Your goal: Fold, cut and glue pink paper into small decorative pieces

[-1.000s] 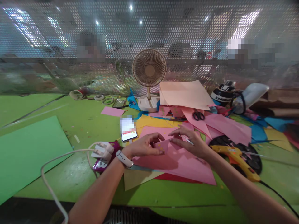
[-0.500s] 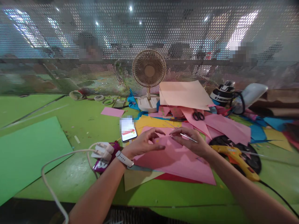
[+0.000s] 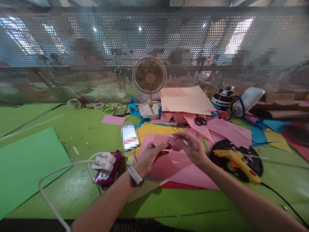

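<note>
My left hand (image 3: 151, 158), with a white watch band (image 3: 135, 175) on its wrist, is turned thumb up over the pink paper sheet (image 3: 178, 167). Its thumb and fingers are drawn together; what they pinch is too small to make out. Close by on the right, my right hand (image 3: 191, 148) has its fingers closed around a thin silver tool (image 3: 193, 147) that looks like tweezers, mostly hidden by the hand. The two sets of fingertips are near each other above the sheet. Yellow paper (image 3: 152, 129) lies just behind.
A phone (image 3: 130, 138) and a purple power strip (image 3: 107, 170) with white plugs lie left. Right are a yellow glue gun (image 3: 238, 161) on a black round tray (image 3: 257, 166) and black scissors (image 3: 201, 121). A fan (image 3: 150, 77) stands behind; green card (image 3: 31, 170) lies far left.
My left hand has rolled thumb up, and its spread fingers have drawn together. The right hand has tilted, with the silver tool less visible. The whole view has shifted slightly.
</note>
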{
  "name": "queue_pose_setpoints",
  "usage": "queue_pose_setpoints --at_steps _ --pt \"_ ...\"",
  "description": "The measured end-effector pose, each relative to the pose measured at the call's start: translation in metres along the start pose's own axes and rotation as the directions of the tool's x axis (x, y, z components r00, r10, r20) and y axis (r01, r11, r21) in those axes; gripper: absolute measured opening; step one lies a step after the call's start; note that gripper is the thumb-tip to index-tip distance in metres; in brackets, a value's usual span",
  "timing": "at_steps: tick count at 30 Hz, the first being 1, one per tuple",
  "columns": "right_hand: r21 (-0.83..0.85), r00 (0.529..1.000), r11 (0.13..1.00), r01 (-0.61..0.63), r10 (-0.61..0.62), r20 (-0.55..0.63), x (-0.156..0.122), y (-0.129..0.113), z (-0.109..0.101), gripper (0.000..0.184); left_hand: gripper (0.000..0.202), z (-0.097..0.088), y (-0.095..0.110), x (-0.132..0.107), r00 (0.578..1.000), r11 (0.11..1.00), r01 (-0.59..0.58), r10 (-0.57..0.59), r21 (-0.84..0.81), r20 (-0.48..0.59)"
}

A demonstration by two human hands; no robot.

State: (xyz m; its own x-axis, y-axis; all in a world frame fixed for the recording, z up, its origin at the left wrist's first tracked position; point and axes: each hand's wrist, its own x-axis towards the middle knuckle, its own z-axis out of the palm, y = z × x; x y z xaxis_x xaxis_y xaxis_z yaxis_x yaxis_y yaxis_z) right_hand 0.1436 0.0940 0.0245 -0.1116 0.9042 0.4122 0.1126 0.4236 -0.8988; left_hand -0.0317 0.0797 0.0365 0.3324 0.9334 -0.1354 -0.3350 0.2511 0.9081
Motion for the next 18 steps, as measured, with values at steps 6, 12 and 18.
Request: queue_pose_setpoints --at_steps 6,12,18 --pt "-0.127 0.996 0.989 0.07 -0.077 -0.051 0.012 -0.004 -0.014 0.039 0.022 -0.01 -0.003 0.007 0.979 0.995 0.014 -0.034 -0.102 -0.202" --pt "-0.208 0.998 0.976 0.069 -0.067 0.017 0.023 -0.018 -0.037 0.041 0.023 -0.019 0.006 0.013 0.939 0.982 -0.1 0.04 -0.163 -0.341" --pt "-0.584 0.854 0.688 0.431 -0.101 0.511 -0.026 -0.004 -0.042 0.032 0.022 -0.021 0.005 0.017 0.93 0.965 -0.15 0.064 -0.213 -0.363"
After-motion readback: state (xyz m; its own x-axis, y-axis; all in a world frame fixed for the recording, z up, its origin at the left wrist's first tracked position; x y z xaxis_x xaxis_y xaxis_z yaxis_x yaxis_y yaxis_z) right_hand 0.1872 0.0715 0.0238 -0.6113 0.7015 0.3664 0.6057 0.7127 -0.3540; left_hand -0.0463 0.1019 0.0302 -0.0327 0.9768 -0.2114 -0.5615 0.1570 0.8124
